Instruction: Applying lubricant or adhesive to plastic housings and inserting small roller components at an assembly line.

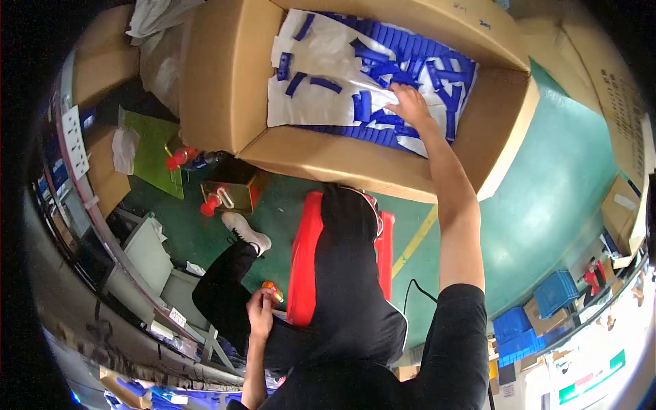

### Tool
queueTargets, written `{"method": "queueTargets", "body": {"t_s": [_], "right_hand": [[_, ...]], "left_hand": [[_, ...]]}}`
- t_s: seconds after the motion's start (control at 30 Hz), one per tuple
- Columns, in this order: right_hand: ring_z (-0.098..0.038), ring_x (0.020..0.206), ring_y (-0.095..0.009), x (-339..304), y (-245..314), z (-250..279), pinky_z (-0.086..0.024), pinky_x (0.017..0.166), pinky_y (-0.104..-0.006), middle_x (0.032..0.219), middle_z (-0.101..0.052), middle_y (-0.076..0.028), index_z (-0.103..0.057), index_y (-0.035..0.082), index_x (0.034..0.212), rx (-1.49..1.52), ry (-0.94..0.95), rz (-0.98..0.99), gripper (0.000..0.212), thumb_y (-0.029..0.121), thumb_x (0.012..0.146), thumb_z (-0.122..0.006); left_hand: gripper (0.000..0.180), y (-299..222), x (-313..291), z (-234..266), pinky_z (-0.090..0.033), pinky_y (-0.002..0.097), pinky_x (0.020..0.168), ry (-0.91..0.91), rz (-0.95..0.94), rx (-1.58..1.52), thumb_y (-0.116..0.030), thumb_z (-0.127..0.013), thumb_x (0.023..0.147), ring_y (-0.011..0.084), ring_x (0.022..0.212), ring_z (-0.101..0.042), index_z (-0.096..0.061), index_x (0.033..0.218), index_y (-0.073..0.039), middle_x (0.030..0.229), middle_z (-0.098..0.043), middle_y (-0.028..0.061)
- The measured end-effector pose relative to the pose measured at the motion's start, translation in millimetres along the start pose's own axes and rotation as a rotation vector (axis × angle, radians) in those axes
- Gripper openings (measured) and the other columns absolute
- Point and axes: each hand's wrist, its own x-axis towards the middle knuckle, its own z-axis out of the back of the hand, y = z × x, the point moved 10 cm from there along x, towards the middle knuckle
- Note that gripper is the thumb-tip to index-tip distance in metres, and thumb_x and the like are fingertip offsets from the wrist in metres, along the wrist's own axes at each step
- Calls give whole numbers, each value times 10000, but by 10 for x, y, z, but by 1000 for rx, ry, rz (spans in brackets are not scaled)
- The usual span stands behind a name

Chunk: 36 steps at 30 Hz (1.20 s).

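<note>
A large cardboard box [301,156] lies ahead of me with its top open. Rows of blue strip-like pieces [396,37] line it, and more lie loose on a crumpled white sheet [314,61]. Inside the box, my right hand [412,108] has its thumb and fingers on the creased edge of the sheet, among the loose blue pieces. Folds in the sheet run toward these fingers. Low by my left thigh, my left hand [260,313] is closed on a small orange-and-yellow object [272,291], whose kind I cannot make out.
A red seat [306,260] is under me on the green floor. Left of it stand a metal tin [239,186], red-handled tools [210,205] and a green sheet [150,154]. A power strip [75,142] runs along the left bench. Blue crates [516,336] stand at the lower right.
</note>
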Motion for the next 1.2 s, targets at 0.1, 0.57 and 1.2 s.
{"method": "queueTargets", "body": {"t_s": [0.1,0.57,1.2], "right_hand": [[-634,994,-395,-57,471,266,-505,848,-488,1030,-664,-238,-583,63,1153,-29,127,-17,587,502,784,-707],[-612,806,-322,-1213,2349,2686,-504,700,-456,719,-618,-106,-725,74,687,-40,-787,195,246,318,656,-712],[-579,657,-216,-2301,3405,3069,-440,624,-422,752,-636,-196,-600,-77,772,547,-881,228,347,200,930,-465]], "left_hand": [[214,33,-115,167,-428,235,588,-40,-29,21,-151,-450,1017,79,629,-501,-601,950,-16,717,-551,6],[153,-831,-240,455,-442,240,787,-82,-498,-153,-95,-521,975,93,872,-538,-614,1050,1,944,-570,27],[812,-3200,-324,-1141,-486,336,927,914,-481,-490,-88,-835,678,179,1019,-607,-419,1368,12,1203,-597,51]]}}
